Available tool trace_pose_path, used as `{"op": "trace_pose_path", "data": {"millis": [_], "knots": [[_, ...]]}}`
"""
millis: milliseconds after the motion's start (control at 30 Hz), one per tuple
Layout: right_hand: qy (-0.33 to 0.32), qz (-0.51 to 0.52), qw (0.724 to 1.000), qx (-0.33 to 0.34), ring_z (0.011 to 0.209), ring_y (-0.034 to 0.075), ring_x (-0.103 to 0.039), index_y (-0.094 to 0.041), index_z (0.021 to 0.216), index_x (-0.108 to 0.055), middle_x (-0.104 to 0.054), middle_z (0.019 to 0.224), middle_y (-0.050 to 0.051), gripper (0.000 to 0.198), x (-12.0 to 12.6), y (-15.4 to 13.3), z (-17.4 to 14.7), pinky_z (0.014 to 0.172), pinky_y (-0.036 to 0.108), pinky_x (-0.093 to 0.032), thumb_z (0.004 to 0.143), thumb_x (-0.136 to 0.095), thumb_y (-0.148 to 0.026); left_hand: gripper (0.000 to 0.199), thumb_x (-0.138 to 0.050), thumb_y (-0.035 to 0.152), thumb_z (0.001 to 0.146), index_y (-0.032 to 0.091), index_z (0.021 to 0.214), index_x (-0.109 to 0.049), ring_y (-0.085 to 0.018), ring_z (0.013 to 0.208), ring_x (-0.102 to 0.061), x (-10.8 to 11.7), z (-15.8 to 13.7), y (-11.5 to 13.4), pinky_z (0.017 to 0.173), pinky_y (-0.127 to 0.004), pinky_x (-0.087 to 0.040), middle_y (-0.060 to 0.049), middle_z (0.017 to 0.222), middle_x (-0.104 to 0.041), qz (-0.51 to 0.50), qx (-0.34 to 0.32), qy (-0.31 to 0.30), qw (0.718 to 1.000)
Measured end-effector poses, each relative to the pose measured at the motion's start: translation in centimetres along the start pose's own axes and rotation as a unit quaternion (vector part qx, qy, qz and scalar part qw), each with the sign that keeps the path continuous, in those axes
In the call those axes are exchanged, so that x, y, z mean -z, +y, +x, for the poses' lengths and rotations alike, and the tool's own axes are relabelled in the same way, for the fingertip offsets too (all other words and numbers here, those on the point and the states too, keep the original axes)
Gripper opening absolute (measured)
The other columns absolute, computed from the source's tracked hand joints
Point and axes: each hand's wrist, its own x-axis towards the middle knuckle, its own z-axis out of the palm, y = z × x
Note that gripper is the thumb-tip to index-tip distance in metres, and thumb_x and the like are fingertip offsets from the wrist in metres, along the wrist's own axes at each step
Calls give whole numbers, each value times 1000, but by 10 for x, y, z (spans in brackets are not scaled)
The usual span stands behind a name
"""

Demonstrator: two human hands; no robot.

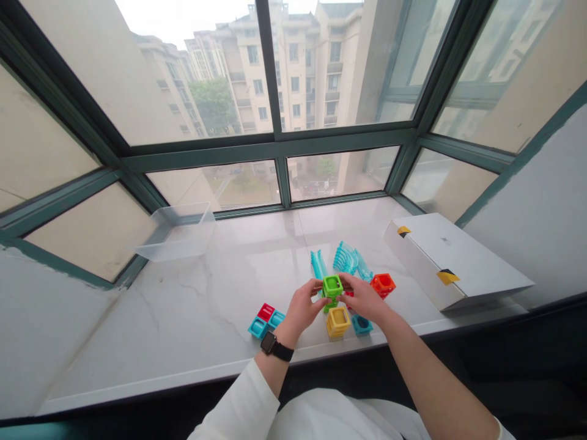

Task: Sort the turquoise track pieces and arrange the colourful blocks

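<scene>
White sleeves at bottom edge, both forearms reach forward over the sill. Left hand [303, 305], smartwatch [270, 343] on its wrist, pinches the left side of a green cube block [332, 286]; right hand [364, 297] pinches the right side of the same block. Both hands closed on it, fingers clamped to opposite faces, block held just above the desk, open face up.

Containers: clear plastic bin [180, 231] at far left near the window frame, looks to hold nothing I can make out. White cardboard box [452, 260] with yellow tape tabs at right, shut, lying flat and angled.

Yellow cube block [338, 321] sits on the desk right below the green one, toward the camera, touching or nearly so, cannot tell. Blue block [362, 324] just beside the yellow one under the right wrist. Orange-red block [383, 284] just right of the right hand. Teal curved track pieces [346, 258] behind the hands, a straight teal piece [318, 264] beside them. Small cluster left of the left wrist: red block [266, 311] with two teal blocks [263, 325] touching it.

Surface: white marble-look windowsill desk [206, 305], glossy. Dark green framed bay window [275, 150] wraps around it; apartment buildings and a tree outside, overcast.
</scene>
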Motion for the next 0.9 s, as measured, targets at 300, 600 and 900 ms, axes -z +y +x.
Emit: {"op": "trace_pose_path", "data": {"millis": [300,600,900], "knots": [[5,-26,1000,-5,118,25,-73,-31,134,-62,-76,126,4,51,-1,1,-2,105,47,-57,85,-72,-18,36,-73,37,93,25,126,-65,-23,111,-75,35,-11,3,101,-42,-61,-8,123,-77,12,23,64,998],[51,-90,994,20,123,28,-71,-31,147,-55,-66,141,8,59,16,-18,-19,103,50,-61,90,-70,-30,34,-67,56,91,22,87,-70,-23,84,-75,133,-82,-30,81,-34,-57,-3,83,-79,76,149,232,958],[191,-50,959,204,111,25,-73,-28,126,-68,-73,122,8,26,-9,-103,-59,99,42,-63,100,-63,-26,37,-49,50,102,24,118,-70,-27,112,-71,133,-129,-61,99,-43,-55,-7,118,-78,167,148,253,941]]}}
